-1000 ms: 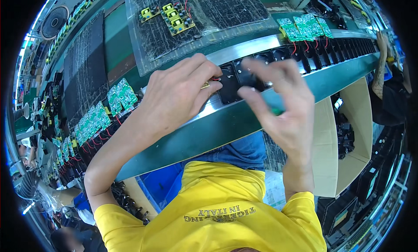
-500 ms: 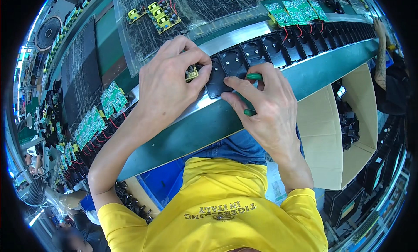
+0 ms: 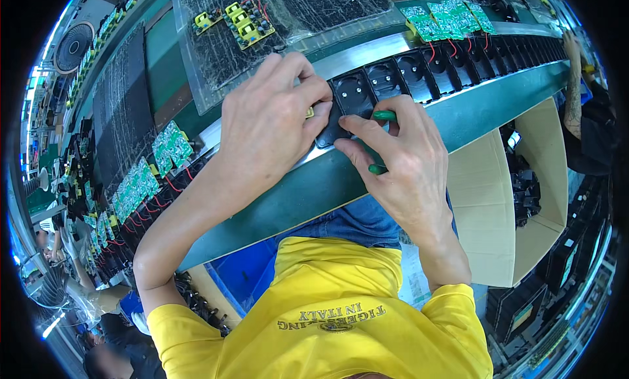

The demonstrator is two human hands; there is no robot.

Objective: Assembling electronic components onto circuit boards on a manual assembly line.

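Observation:
Over the row of black plastic cases, my left hand (image 3: 275, 120) pinches a small circuit board (image 3: 310, 112), of which only a yellowish bit shows between thumb and fingers. It is right at the nearest black case (image 3: 327, 138), which the hand partly covers. My right hand (image 3: 407, 153) is curled round a green-handled hand tool (image 3: 384, 115); both handles poke out, and its working end is hidden. The right thumb and forefinger touch or nearly touch the right edge of that same case.
Several open black cases (image 3: 388, 79) line a metal rail toward the right. Green circuit boards (image 3: 432, 24) with red wires lie beyond them, others (image 3: 135, 190) at left. Yellow-component boards (image 3: 247, 26) rest on a dark mat. A cardboard box (image 3: 481, 208) stands right; another person's arm (image 3: 572, 84) is far right.
My left hand has moved slightly right with the circuit board, over the nearest case, and now hides more of both. My right hand has barely moved.

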